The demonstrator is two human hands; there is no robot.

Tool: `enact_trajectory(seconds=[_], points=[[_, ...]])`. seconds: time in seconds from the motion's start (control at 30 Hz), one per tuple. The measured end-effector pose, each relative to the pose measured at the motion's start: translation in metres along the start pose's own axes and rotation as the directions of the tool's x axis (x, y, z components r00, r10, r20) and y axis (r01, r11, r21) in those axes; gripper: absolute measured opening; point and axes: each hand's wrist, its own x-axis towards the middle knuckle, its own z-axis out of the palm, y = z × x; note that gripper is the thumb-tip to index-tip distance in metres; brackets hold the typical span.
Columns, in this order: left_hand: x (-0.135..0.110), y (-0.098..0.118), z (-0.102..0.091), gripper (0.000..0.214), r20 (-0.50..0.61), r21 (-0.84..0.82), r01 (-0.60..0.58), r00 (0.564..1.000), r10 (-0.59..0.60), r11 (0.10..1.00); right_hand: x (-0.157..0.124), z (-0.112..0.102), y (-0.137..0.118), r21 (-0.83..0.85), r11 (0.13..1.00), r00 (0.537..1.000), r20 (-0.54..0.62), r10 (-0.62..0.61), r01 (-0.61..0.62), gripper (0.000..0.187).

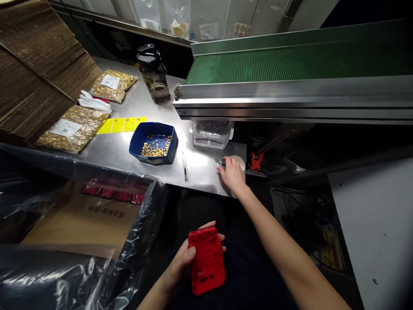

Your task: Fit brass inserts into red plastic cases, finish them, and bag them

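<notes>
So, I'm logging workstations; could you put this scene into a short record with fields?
left hand: holds a red plastic shell, hollow side facing the camera
right hand: at a small dark object over the bench; grip unclear
blue tray: on the bench, holds small gold-coloured pieces
slim metal tool: on the bench, between blue tray and right hand
water bottle: upright, beyond the blue tray
conveyor: green belt, metal side rail

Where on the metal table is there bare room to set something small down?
Bare table shows between the tweezers and right hand, between the bottle and yellow strip, and nearer us from that strip, left of the blue tray. The far left is crowded: shiny bags, white cloth, cardboard stack.
</notes>
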Motion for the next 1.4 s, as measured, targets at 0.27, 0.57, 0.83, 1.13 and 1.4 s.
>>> enact_trajectory(seconds=[0.27, 0.57, 0.83, 1.13, 1.4], points=[[0.008, -0.018, 0.007, 0.087, -0.048, -0.014, 0.0, 0.999, 0.0, 1.0, 0.007, 0.011, -0.006, 0.164, 0.984, 0.996, 0.073, 0.051, -0.063, 0.017], [0.016, -0.008, 0.022, 0.094, -0.011, 0.2, 0.09, 0.996, -0.089, 0.976, -0.12, -0.081, 0.024, 0.738, 0.654, 0.933, 0.331, -0.14, -0.164, 0.024], [0.041, -0.002, 0.055, 0.091, 0.068, 0.248, 0.177, 0.977, -0.2, 0.952, -0.179, -0.14, 0.027, 0.73, 0.657, 0.951, 0.303, -0.062, -0.189, 0.021], [0.048, -0.014, 0.075, 0.092, 0.026, 0.208, 0.223, 0.972, -0.233, 0.952, -0.204, -0.136, 0.006, 0.651, 0.754, 0.975, 0.103, -0.195, 0.082, 0.032], [0.049, -0.019, 0.071, 0.089, 0.035, 0.278, 0.194, 0.977, -0.212, 0.941, -0.211, -0.125, 0.002, 0.608, 0.789, 0.982, 0.081, -0.17, 0.086, 0.03]])
